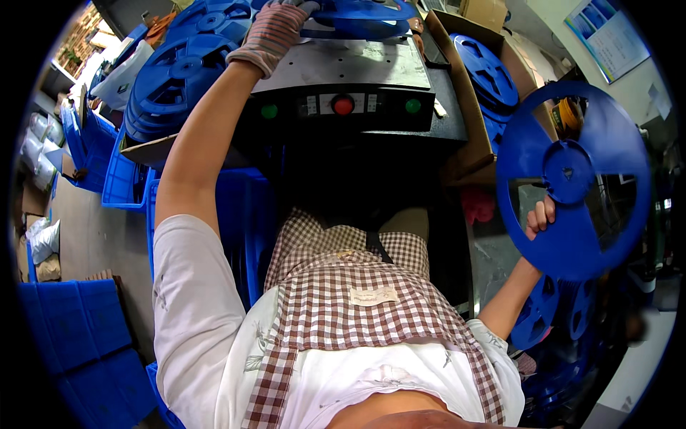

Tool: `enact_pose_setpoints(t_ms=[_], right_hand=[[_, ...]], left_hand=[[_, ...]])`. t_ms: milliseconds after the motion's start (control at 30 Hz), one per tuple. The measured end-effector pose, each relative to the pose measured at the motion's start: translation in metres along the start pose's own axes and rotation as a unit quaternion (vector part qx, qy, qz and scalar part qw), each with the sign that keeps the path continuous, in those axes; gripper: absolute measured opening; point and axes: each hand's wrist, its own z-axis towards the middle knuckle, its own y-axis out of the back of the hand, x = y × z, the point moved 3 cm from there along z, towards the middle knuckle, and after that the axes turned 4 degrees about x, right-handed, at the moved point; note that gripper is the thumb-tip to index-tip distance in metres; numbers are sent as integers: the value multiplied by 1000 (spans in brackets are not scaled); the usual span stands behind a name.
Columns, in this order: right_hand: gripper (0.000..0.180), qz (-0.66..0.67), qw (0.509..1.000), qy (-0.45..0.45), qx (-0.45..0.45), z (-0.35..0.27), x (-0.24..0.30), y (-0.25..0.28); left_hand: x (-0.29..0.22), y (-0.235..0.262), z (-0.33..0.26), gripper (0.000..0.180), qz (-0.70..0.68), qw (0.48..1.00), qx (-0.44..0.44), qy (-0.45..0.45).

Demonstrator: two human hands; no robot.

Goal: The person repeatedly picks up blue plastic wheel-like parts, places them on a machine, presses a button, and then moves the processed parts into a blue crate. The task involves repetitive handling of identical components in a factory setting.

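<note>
In a striped work glove, my left hand [275,34] reaches to the top of the view, its fingers curled at the rim of a blue plastic reel disc [357,27] over the machine's metal top. The picture's upper edge cuts off part of that disc. Out to the right, my bare right hand [540,217] grips another blue reel disc [572,247], held up with its flat side facing me. It has a round hub and wide cut-outs. The machine [336,71] has a grey top, and its black front panel carries a red button [343,105] between two green buttons [269,111].
Stacked blue reel discs [175,82] stand left of the machine. A cardboard box [461,161] with more discs is at its right. Blue crates [78,322] line the left side, and further discs [536,314] hang or lie below my right forearm.
</note>
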Motion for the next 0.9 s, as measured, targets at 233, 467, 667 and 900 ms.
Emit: enact_pose_setpoints(t_ms=[233, 467, 667, 900], right_hand=[[20, -67, 986, 89, -125, 16, -58, -59], [23, 16, 989, -144, 35, 24, -78, -24], [37, 44, 995, 12, 86, 53, -92, -29], [74, 18, 990, -101, 98, 79, -107, -65]], left_hand=[[15, 110, -108, 33, -104, 988, -111, 18], [47, 224, -318, 34, -267, 865, -22, 424], [80, 157, -482, 38, 58, 845, 207, 489], [54, -8, -640, 21, 9, 762, 277, 585]])
